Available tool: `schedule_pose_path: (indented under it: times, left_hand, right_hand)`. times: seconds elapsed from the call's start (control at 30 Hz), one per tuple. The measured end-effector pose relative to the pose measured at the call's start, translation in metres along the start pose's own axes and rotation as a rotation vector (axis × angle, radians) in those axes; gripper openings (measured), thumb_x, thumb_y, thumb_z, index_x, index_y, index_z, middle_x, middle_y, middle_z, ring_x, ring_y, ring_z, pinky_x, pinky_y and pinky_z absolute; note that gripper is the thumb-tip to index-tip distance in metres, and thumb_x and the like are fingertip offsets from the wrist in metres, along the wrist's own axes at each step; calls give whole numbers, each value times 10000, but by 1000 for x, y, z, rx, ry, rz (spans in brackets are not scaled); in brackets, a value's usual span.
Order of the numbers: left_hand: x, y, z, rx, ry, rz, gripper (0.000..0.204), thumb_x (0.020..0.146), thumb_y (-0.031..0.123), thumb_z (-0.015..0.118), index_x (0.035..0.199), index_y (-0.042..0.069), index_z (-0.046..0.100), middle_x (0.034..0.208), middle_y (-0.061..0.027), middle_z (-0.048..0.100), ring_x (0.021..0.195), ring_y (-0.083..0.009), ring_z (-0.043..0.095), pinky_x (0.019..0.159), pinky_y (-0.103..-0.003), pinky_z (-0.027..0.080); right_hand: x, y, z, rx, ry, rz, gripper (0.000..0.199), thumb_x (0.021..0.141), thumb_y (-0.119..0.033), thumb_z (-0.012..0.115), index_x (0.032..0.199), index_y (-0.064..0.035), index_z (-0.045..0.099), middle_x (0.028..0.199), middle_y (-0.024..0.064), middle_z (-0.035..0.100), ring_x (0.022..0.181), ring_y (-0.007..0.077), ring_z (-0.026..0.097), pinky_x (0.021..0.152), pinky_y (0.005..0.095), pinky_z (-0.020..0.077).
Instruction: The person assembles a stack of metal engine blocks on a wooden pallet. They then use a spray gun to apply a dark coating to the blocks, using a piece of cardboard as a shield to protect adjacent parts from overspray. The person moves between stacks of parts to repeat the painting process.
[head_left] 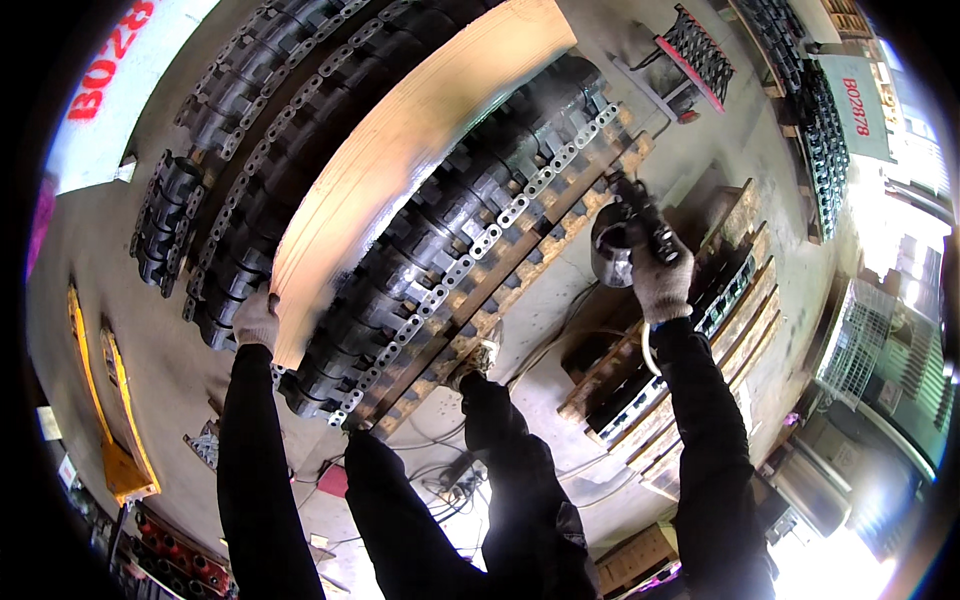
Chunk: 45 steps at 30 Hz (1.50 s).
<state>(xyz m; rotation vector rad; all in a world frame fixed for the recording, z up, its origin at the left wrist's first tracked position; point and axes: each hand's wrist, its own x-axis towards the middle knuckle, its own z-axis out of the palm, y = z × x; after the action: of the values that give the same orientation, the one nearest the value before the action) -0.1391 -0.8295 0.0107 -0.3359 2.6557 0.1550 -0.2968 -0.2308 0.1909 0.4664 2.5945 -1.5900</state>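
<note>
My left hand (256,320), in a light glove, grips the near end of a long pale wooden board (390,165). The board stretches away to the upper right and bends with the lens. Its inner edge carries dark paint smears. Right beside it lies a glossy black track chain (430,240) with bare metal links along its near side, on a wooden pallet (545,265). My gloved right hand (662,282) is closed round a black spray gun (640,222) with a round cup, held apart from the chain. A pale hose (649,348) hangs by that wrist.
More black track chains (275,75) lie beyond the board. At right is a stack of wooden pallets (735,305). A yellow pallet jack (125,470) stands at left, and a red-edged metal stand (690,70) at the top. Loose cables (435,440) lie near my feet.
</note>
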Motion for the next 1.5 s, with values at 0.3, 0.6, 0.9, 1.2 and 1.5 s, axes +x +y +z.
schedule_pose_path:
  times: [0.3,0.6,0.9,1.2,1.5]
  left_hand:
    - [2,1,-1,-23,9,20,253,913,170,542,1155,113,589,1009,-187,676,945,-404,641,774,-521,506]
    - [4,-3,6,-66,61,57,255,877,156,575,1125,113,613,1016,-162,683,943,-384,648,775,-499,516]
    - [10,-10,11,-72,30,77,238,847,119,577,1082,93,601,987,-176,677,941,-391,645,767,-513,505]
    - [9,-7,7,-112,59,113,219,883,180,592,1089,111,616,988,-176,678,932,-398,646,779,-508,509]
    - [13,-4,6,-125,47,130,216,909,209,569,1091,100,608,1002,-188,676,953,-399,647,783,-520,503]
  right_hand:
    - [-33,-16,12,-20,8,4,224,931,-84,685,1137,2,700,1006,26,723,917,75,624,832,262,512]
    - [-83,-10,18,-99,-56,4,239,908,-145,729,1101,-7,698,953,39,727,868,81,637,782,275,527]
    - [-128,-21,24,-316,-196,-147,216,900,-51,672,1111,-8,694,943,29,723,879,74,627,800,274,523]
    - [-175,-42,35,-307,-219,-80,268,864,-57,733,1120,4,682,975,85,736,917,108,657,830,283,520]
    - [-171,-19,44,-20,203,89,281,934,18,638,1214,14,666,1074,41,717,943,78,627,840,245,501]
